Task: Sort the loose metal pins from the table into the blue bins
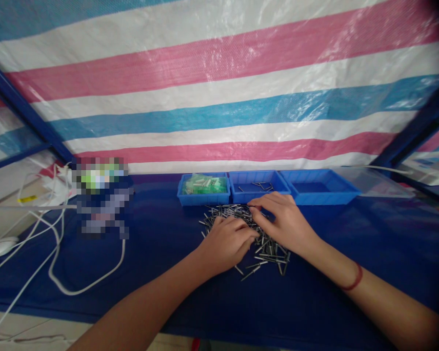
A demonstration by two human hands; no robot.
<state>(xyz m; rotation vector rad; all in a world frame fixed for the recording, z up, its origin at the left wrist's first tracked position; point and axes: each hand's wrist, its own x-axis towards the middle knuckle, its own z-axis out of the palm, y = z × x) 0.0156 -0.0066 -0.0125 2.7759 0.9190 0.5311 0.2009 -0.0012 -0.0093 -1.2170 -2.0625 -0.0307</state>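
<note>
A pile of small grey metal pins [274,253] lies on the dark blue table [161,229]. My left hand [227,241] rests on the pile's near left side, knuckles up, fingers curled down into the pins. My right hand [283,219] lies over the pile's far right side, its fingertips pinched together among the pins at the top. What either hand grips is hidden under the fingers. A red band [353,280] circles my right wrist.
Three blue trays stand in a row behind the pile: the left tray [203,197] holds green parts, the middle tray [241,195] a few pins, the right tray [320,187] looks bare. White cables [58,253] loop at left beside a blurred object. A striped tarp hangs behind.
</note>
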